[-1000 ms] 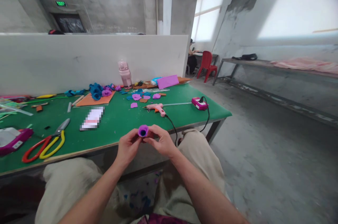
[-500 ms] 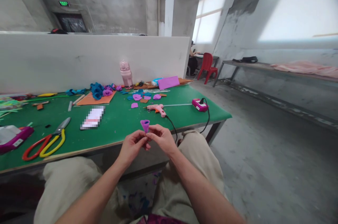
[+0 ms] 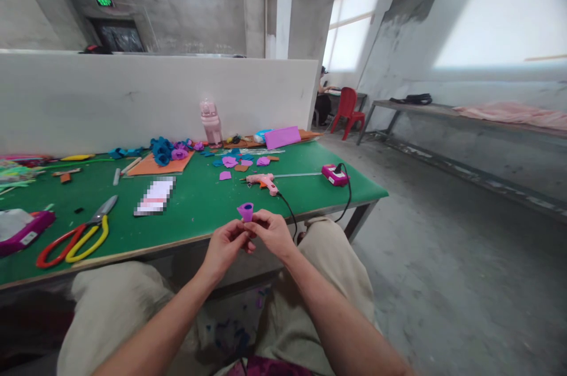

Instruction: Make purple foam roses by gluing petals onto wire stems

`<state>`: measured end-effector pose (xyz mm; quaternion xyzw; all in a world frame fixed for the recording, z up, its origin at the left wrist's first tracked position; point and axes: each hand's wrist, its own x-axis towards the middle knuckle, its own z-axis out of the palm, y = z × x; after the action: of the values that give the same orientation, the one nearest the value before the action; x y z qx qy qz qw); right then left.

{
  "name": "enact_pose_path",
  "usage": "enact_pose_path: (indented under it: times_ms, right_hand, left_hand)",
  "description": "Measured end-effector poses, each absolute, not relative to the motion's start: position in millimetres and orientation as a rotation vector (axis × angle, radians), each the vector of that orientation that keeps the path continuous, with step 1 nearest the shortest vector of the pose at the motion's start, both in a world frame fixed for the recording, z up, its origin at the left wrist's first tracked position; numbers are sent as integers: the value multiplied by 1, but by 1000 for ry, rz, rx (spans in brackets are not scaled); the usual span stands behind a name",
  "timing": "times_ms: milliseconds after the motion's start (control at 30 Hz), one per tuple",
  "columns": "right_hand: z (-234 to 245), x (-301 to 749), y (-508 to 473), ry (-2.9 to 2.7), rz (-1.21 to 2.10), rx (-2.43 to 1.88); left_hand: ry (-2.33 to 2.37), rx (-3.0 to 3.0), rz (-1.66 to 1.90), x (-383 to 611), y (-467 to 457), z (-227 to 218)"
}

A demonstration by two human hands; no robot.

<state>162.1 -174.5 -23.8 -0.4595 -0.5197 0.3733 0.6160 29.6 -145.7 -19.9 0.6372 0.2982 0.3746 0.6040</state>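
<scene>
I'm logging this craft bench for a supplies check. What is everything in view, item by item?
purple cone: one, purple, pinched between both hands above the table's near edge
glue gun: one, pink, lying on the table beyond the cone
power strip: one, pink, at the table's right end
scissors: two pairs, red and yellow handles, table's left near edge
bottle: one, pink, by the white partition
foam pieces: several, purple and blue, behind the glue gun
orange sheet: one, orange, mid-table
table: one, green top
chair: one, red, far background
left hand: one, gripping the cone
right hand: one, gripping the cone
</scene>
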Motion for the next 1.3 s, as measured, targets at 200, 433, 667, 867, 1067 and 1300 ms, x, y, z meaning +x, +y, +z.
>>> enact_pose_path:
  times_ms: [200,433,667,867,1067,1300]
  right_hand:
    - [-21,162,-177,-1253,787,-1079]
    - [-6,162,-173,-1376,784,-888]
    - [19,165,-134,-1068,928,-783]
    - [-10,159,-144,-1049,967,-996]
    - [-17,150,-149,-1148,944,-944]
    - [-20,160,-139,-1260,759,-947]
  left_hand:
    - [681,1452,869,31,-147,-22]
    - [707,1867,1101,13,-137,9]
    - [836,2063,1344,4,-99,37]
    - [780,2064,1314,-5,-96,10]
    - [834,2063,1366,-3,-96,5]
    - [822,1886,1208,8,-104,-2]
